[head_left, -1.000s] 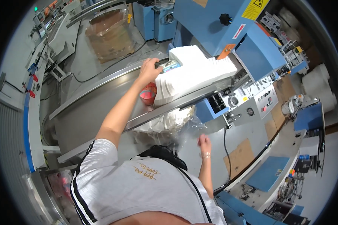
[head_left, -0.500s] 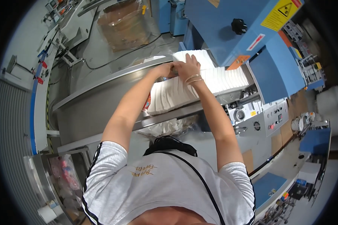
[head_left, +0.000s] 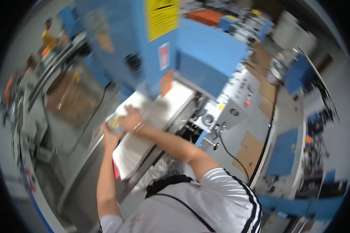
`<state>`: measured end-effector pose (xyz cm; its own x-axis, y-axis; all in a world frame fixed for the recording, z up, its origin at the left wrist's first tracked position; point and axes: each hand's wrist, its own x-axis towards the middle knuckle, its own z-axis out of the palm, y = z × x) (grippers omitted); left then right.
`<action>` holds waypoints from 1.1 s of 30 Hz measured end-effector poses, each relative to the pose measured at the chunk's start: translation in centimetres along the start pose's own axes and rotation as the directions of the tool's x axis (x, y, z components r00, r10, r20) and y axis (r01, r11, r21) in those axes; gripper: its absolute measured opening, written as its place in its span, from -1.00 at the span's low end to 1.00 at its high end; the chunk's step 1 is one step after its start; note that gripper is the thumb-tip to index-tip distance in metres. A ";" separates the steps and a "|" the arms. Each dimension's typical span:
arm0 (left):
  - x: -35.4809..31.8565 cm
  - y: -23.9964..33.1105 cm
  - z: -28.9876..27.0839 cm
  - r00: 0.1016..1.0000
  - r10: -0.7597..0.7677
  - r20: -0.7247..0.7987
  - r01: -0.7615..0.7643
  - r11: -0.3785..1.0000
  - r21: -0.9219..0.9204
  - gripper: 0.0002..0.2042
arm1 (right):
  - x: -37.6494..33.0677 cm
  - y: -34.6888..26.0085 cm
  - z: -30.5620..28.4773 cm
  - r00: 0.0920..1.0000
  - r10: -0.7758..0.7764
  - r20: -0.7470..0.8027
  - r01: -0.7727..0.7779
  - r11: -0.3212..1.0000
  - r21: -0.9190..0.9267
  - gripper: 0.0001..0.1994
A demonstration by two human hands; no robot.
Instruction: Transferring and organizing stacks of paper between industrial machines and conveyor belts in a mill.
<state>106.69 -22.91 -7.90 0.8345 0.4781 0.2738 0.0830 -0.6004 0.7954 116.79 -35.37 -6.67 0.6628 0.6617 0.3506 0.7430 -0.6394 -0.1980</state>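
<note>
My left hand (head_left: 112,135) is closed on a small round yellowish thing (head_left: 114,122) that looks like a roll of tape, though motion blur hides its detail. Right beside it, my right hand (head_left: 130,118) has its fingers against or close to the round thing; blur hides whether they grip it. Both hands are over the far left side of a long row of white, soft-looking folded sheets or pads (head_left: 130,153). This row lies in a metal trough (head_left: 85,171) and runs up to the blue machine (head_left: 206,50). Something red (head_left: 116,171) shows at its near end.
A control panel (head_left: 241,91) with knobs and buttons is to the right of the trough. A large brown box lined with clear plastic (head_left: 72,97) stands on the floor at far left. Crumpled clear plastic (head_left: 157,171) hangs near my body. Another person (head_left: 48,39) is far off at upper left.
My view has swung to the right, so the machine and trough appear turned and further left. The round yellowish thing now shows between my hands, which stay close together over the white row.
</note>
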 end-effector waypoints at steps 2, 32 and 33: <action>0.1 0.7 0.9 1.000 0.021 0.016 -0.022 0.997 0.076 -0.21 | -1.2 0.3 -3.0 0.994 0.017 0.105 -0.028 0.994 0.102 -0.66; 6.3 0.2 -1.9 0.999 -0.045 -0.018 0.047 0.980 0.193 -0.68 | -48.8 6.0 -4.7 0.563 0.763 0.319 -0.816 0.574 0.067 -0.59; 5.9 0.2 -2.0 0.995 -0.083 -0.058 0.092 0.983 0.159 -0.70 | -55.3 6.0 -1.9 0.486 0.793 0.368 -0.839 0.541 -0.060 -0.56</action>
<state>110.54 -18.87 -5.06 0.7920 0.5626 0.2372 0.2444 -0.6481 0.7212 84.47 -76.52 -25.51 0.9454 -0.0417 -0.3232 -0.1592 -0.9244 -0.3465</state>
